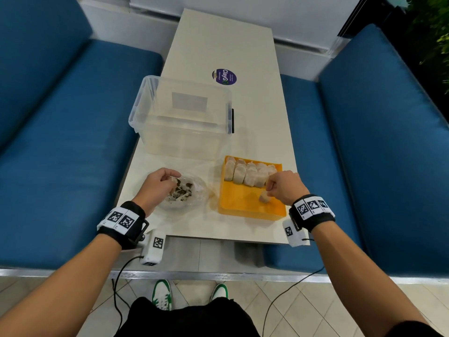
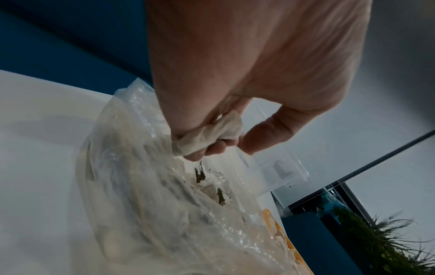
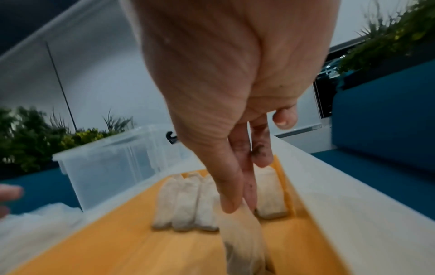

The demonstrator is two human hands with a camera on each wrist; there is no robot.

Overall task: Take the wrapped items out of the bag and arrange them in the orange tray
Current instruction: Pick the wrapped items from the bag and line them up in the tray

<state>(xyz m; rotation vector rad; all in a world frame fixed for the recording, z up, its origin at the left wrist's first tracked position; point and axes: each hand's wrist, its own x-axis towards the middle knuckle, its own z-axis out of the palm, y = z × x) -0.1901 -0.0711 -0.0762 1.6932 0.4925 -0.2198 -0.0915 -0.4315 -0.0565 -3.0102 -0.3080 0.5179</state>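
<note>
On the white table (image 1: 218, 45) lies a clear plastic bag (image 1: 194, 195) with pale wrapped items and dark crumbs inside. My left hand (image 1: 170, 178) is at the bag's mouth; in the left wrist view its fingers (image 2: 200, 154) curl round a crumpled pale wrapped item (image 2: 209, 134) just above the bag (image 2: 153, 186). To the right stands the orange tray (image 1: 235, 200) with a row of several wrapped items (image 1: 250, 172) along its far end. My right hand (image 1: 269, 187) pinches another wrapped item (image 3: 242, 238) by its top, and it hangs down onto the tray floor (image 3: 117, 241) in front of the row (image 3: 186, 202).
A clear plastic storage bin (image 1: 181, 117) stands behind the bag and tray. A round purple sticker (image 1: 224, 76) lies further back on the table. Blue sofa seats (image 1: 60, 142) flank the narrow table on both sides. The table's near edge is just under my wrists.
</note>
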